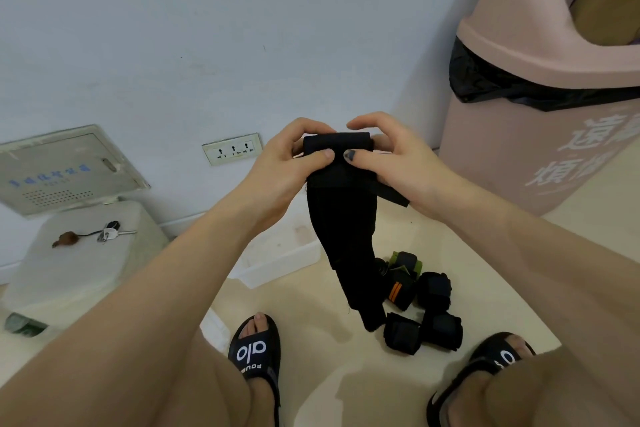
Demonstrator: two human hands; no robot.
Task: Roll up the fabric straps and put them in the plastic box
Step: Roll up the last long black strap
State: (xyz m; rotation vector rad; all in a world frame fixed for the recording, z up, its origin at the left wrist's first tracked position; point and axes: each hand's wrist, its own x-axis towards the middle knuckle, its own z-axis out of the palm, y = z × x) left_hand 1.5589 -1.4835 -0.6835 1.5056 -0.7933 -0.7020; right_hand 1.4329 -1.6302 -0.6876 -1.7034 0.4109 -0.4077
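At centre frame, the left hand [287, 163] and right hand [391, 156] pinch the half-rolled top of a black fabric strap [341, 218]; its tail dangles toward rolled straps [420, 308] at lower right. Looser thumbs would probably unwind the roll. The plastic box [280, 260] sits below the hands.

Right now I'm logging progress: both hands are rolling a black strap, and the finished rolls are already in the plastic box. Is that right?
Not quite. Both the left hand and right hand do hold the black strap, but the head view shows the finished rolls lying on the floor, beside the plastic box, not in it.
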